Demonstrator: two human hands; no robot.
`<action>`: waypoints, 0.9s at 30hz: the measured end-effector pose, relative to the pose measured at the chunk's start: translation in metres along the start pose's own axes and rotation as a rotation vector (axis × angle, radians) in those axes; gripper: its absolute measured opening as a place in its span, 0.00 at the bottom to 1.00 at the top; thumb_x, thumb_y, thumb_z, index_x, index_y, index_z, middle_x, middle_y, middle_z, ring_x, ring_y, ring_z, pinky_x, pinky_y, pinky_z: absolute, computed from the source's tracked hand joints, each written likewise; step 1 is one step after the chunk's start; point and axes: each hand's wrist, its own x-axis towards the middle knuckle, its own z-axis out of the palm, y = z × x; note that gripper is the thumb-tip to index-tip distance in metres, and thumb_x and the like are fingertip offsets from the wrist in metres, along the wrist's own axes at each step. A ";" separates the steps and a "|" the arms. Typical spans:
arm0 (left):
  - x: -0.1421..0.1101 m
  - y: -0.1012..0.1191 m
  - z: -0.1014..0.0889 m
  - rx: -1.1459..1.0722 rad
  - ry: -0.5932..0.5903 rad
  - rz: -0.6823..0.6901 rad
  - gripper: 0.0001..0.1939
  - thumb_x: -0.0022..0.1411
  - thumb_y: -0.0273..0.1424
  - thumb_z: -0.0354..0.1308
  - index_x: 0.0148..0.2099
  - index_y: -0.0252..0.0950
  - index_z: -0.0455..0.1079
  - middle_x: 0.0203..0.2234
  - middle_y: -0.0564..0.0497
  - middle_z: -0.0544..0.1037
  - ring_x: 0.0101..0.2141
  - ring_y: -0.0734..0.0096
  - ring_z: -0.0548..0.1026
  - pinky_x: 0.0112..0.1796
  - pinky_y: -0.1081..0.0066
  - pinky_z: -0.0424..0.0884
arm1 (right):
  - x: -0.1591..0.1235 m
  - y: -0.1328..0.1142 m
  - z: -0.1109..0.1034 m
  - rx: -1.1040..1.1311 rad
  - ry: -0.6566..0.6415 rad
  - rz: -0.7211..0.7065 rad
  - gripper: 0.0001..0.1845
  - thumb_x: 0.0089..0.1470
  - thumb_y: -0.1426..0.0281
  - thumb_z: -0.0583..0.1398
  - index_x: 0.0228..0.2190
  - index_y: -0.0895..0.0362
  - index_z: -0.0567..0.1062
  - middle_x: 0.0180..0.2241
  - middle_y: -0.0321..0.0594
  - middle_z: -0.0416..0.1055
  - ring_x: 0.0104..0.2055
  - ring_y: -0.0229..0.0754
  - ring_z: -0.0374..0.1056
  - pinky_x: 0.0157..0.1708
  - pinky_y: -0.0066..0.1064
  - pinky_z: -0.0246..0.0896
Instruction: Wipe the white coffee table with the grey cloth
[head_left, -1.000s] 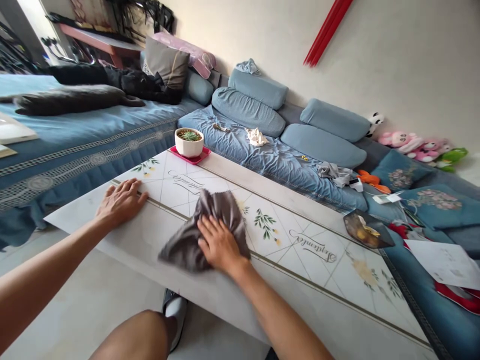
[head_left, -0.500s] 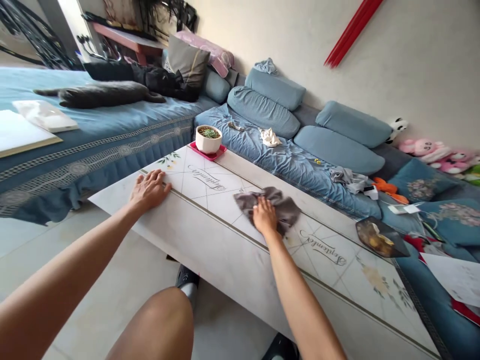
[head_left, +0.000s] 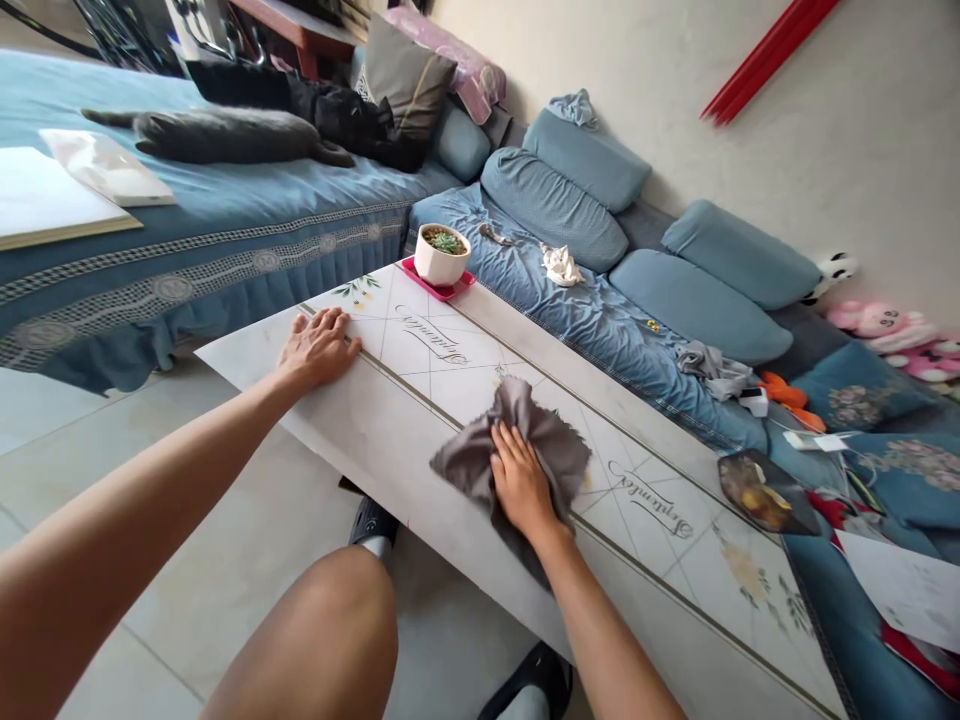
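Observation:
A long white tabletop (head_left: 420, 420) with leaf prints and script lettering runs across the view. My right hand (head_left: 519, 482) lies flat, fingers stretched, pressing a crumpled grey cloth (head_left: 540, 438) onto the table's middle. My left hand (head_left: 318, 348) rests palm down with fingers spread on the table's left end, holding nothing. A white pot with a small green succulent (head_left: 442, 254) stands on a pink tray (head_left: 459, 288) at the far left corner.
A blue sofa (head_left: 585, 310) with cushions lines the table's far side, strewn with small cloths and toys. A grey cat (head_left: 225, 134) lies on the blue bed at left. A dark dish (head_left: 765, 492) sits at the table's right edge. My knee (head_left: 322, 630) is below.
My right hand has dragged the grey cloth back toward me and slightly left, from the far side of the table to its middle. My left hand stays planted.

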 end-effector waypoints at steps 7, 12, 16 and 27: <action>-0.002 0.001 0.002 -0.023 -0.013 -0.001 0.46 0.78 0.51 0.33 0.84 0.26 0.54 0.83 0.33 0.55 0.83 0.43 0.50 0.79 0.38 0.43 | -0.088 0.005 0.011 0.052 0.089 -0.049 0.31 0.82 0.67 0.48 0.80 0.53 0.64 0.79 0.45 0.61 0.81 0.53 0.57 0.78 0.54 0.63; 0.001 -0.001 0.008 -0.033 0.003 -0.001 0.47 0.78 0.52 0.32 0.84 0.25 0.54 0.83 0.32 0.55 0.82 0.42 0.50 0.79 0.37 0.42 | -0.135 0.028 0.010 0.027 0.084 -0.065 0.31 0.83 0.66 0.49 0.81 0.49 0.61 0.79 0.42 0.61 0.81 0.51 0.58 0.76 0.53 0.67; 0.000 0.000 0.002 -0.027 -0.005 -0.003 0.45 0.78 0.51 0.34 0.84 0.27 0.55 0.83 0.33 0.56 0.82 0.45 0.51 0.79 0.39 0.43 | 0.002 0.008 0.006 0.021 0.025 -0.034 0.31 0.80 0.69 0.49 0.76 0.61 0.70 0.77 0.50 0.63 0.81 0.56 0.58 0.79 0.57 0.60; 0.001 -0.004 0.012 -0.030 0.016 0.013 0.46 0.79 0.52 0.32 0.84 0.26 0.54 0.83 0.33 0.55 0.82 0.44 0.50 0.79 0.39 0.42 | -0.129 0.036 0.006 0.025 0.106 -0.098 0.33 0.82 0.67 0.51 0.81 0.46 0.59 0.78 0.41 0.62 0.80 0.53 0.60 0.74 0.54 0.70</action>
